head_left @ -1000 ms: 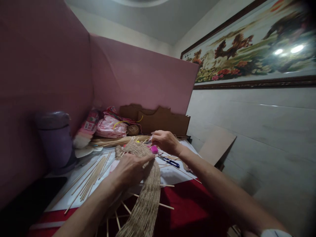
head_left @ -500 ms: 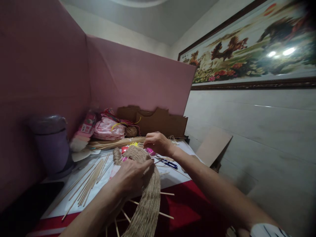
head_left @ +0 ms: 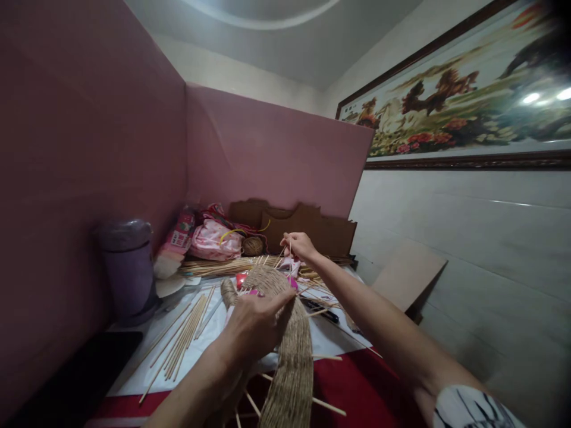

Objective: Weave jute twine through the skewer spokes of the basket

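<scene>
A curved woven piece of tan twine on thin wooden spokes stands on edge in front of me. My left hand grips its upper part, fingers closed over the weave. My right hand is stretched out farther back, above the piece's top, pinching a thin strand of twine that runs down toward the weave. Wooden spokes stick out of the piece to the right and below.
Loose wooden sticks lie on white paper at the left. A purple lidded jar stands by the pink partition. A twine ball, pink bags, cardboard, and a dark tool sit behind. Red cloth covers the table.
My right hand has moved away from the weave, farther back and up, drawing the strand taut. The left hand has stayed on the woven piece. The camera has shifted slightly.
</scene>
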`<action>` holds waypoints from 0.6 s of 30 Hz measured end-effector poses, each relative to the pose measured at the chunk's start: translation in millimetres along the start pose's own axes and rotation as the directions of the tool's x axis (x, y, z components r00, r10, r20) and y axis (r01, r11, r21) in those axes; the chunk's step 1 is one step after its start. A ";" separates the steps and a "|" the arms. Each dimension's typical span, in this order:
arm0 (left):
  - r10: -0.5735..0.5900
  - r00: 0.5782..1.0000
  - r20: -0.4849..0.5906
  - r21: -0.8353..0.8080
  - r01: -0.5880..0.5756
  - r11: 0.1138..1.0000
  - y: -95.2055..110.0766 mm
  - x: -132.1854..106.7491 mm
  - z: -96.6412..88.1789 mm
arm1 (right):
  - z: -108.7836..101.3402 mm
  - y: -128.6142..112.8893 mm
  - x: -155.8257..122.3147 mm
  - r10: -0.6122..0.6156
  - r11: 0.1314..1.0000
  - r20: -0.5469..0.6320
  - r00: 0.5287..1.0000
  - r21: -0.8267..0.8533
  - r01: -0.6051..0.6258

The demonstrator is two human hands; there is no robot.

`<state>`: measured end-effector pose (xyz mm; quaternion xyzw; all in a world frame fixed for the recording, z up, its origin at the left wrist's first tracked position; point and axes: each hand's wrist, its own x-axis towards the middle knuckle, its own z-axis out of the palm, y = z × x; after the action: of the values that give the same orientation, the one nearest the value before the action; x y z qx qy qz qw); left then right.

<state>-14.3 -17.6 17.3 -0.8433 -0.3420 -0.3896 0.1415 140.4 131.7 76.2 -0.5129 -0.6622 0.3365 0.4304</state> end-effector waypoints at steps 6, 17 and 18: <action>0.023 0.985 -0.171 -0.046 -0.031 0.998 -7.6 2.8 -5.8 | 2.7 -32.5 17.1 0.109 0.951 0.071 0.991 0.282 -0.125; 0.000 0.969 -0.245 0.068 0.018 0.998 -15.0 4.8 -15.8 | -61.0 -85.8 53.8 -0.486 0.874 -0.330 0.810 -0.148 0.464; -0.011 0.968 -0.250 0.082 0.033 0.996 -16.3 4.5 -16.8 | -69.3 -87.2 57.2 -0.557 0.830 -0.367 0.745 -0.248 0.499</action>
<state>-32.8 -12.1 31.4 -0.7770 -0.3472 -0.4791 0.2148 163.9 165.8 194.4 -0.3920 -0.6914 0.0358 0.6058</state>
